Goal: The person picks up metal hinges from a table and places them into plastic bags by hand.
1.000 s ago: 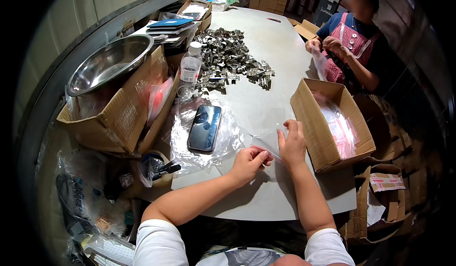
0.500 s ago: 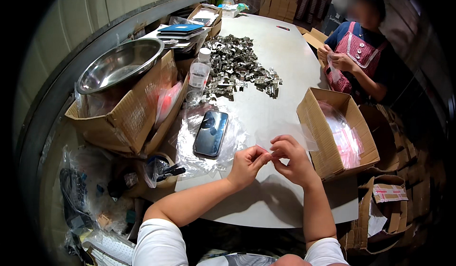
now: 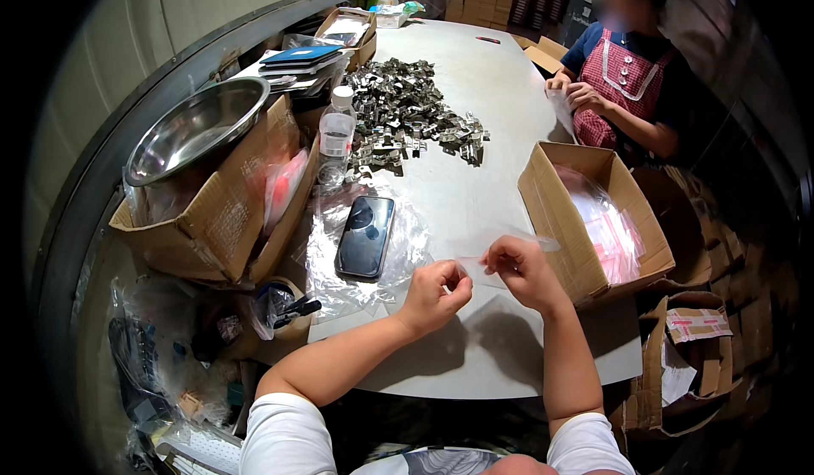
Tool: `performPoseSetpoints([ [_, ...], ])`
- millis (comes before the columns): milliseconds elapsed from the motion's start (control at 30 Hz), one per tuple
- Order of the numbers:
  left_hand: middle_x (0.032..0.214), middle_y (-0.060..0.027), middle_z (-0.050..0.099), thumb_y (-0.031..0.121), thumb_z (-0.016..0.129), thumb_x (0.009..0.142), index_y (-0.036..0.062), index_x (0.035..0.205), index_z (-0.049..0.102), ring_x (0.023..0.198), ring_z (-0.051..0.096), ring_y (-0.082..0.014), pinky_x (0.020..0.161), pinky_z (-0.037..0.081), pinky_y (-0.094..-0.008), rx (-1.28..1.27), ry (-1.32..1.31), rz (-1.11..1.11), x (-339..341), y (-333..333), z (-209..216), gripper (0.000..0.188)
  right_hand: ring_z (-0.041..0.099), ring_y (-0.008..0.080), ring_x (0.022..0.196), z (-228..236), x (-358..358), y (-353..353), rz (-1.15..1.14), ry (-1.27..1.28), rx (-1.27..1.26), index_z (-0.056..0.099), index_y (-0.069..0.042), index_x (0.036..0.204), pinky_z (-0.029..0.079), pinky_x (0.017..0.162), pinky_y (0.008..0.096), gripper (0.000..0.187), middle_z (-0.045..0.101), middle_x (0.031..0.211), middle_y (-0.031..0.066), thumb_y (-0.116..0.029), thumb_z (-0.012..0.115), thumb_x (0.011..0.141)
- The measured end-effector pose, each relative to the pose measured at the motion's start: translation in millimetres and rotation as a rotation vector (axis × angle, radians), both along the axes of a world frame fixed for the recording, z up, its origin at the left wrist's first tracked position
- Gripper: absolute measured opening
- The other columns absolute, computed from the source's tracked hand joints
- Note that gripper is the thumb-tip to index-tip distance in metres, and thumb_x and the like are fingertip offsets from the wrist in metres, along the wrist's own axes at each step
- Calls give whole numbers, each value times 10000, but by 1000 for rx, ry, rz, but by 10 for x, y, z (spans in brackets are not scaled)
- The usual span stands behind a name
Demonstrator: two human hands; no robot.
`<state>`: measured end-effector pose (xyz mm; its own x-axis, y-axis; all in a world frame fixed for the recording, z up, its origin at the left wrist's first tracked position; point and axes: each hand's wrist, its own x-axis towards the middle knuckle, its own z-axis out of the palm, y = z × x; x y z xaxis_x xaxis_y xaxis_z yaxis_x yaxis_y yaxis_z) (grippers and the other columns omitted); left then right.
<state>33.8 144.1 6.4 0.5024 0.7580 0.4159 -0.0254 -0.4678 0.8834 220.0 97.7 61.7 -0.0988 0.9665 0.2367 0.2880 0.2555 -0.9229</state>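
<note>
A clear plastic bag [image 3: 485, 273] stretches between my two hands, above the near part of the white table [image 3: 458, 373]. My left hand [image 3: 435, 295] pinches its left edge between thumb and fingers. On the bag's other side, my right hand [image 3: 520, 271] is closed on it with curled fingers. Part of the thin film extends behind the right hand towards the cardboard box [image 3: 543, 212] of pink-edged clear bags [image 3: 612, 242]. Left of my hands, a dark smartphone [image 3: 365, 236] lies on crumpled clear plastic sheeting [image 3: 326, 293].
A heap of small metal clips [image 3: 398, 102] covers the table's far left, beside a clear bottle [image 3: 336, 136]. A steel basin [image 3: 199, 127] rests on a cardboard box [image 3: 212, 237] at left. Across at right, a person in a checked apron [image 3: 623, 76] handles clear film.
My hands have drawn apart, and the plastic now spans the gap between them. The co-worker's hands have lowered with their piece of film. The whole view has shifted slightly.
</note>
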Motion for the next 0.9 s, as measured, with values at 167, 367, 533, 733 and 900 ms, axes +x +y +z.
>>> performPoseSetpoints([
  [167, 650, -99, 617, 93, 542, 820, -24, 711, 605, 574, 568, -135, 521, 453, -270, -131, -67, -67, 19, -3, -77, 173, 596, 277, 804, -25, -123, 6, -118, -506, 362, 663, -18, 850, 511, 726, 340, 186, 572, 961, 132, 69, 585, 705],
  [367, 596, -94, 543, 74, 534, 813, -40, 664, 551, 558, 522, -127, 523, 429, -285, -236, -177, 134, 38, 154, -60, 188, 598, 283, 803, 120, -246, -167, -56, -818, 341, 646, -52, 803, 498, 733, 375, 114, 590, 969, 94, -88, 696, 707],
  [533, 823, -101, 462, 7, 577, 657, -6, 749, 441, 744, 461, -244, 697, 424, -363, -118, -19, 238, -52, 301, -2, 165, 587, 285, 658, 240, -436, -258, 57, -905, 373, 578, -40, 678, 487, 591, 369, 140, 596, 804, 74, -59, 717, 675],
  [733, 943, -76, 499, -74, 538, 659, 34, 739, 471, 839, 495, -160, 661, 440, -273, -195, -80, -206, -126, 425, 67, 150, 530, 200, 622, 400, 7, -49, 85, -453, 51, 592, -7, 647, 443, 600, 320, 214, 547, 764, 80, -149, 725, 736],
  [900, 1351, -108, 463, -97, 484, 728, 39, 764, 526, 1129, 516, -199, 770, 516, -300, -235, 145, -598, -44, 362, 46, 148, 515, 209, 842, 134, 439, 946, -21, 148, -383, 657, -81, 762, 413, 720, 305, 181, 569, 779, 61, -238, 670, 853],
])
